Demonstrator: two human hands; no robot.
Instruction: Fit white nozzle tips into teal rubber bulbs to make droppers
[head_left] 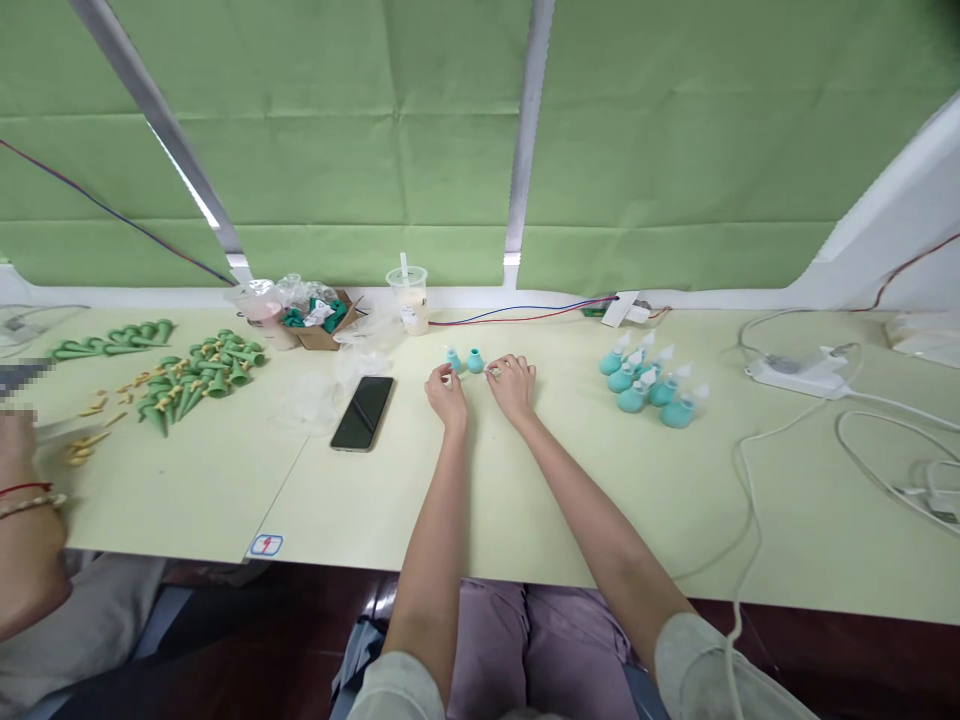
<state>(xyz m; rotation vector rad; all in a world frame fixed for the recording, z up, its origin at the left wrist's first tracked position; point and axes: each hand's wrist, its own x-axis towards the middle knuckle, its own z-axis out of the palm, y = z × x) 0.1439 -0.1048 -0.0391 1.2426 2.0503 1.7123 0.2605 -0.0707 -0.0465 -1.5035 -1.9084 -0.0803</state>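
Near the middle of the table, my left hand (448,396) has its fingers curled at the base of a small turquoise bulb-shaped piece (452,356), partly hidden behind the fingertips. A second turquoise bulb-shaped piece (475,361), with an open neck, stands upright between my hands. My right hand (513,386) is just right of it, thumb and forefinger pinched together. Something tiny and pale shows at those fingertips, too small to name. Farther right is a group of several turquoise bulbs (677,412) with whitish pointed tips.
A phone (363,413) and crumpled clear plastic (307,398) lie left of my hands. Behind are a drink cup (410,303) and a small cardboard box (321,336). Green cones (199,380) lie near a co-worker's arm (30,550). A power strip (799,375) and cables are right.
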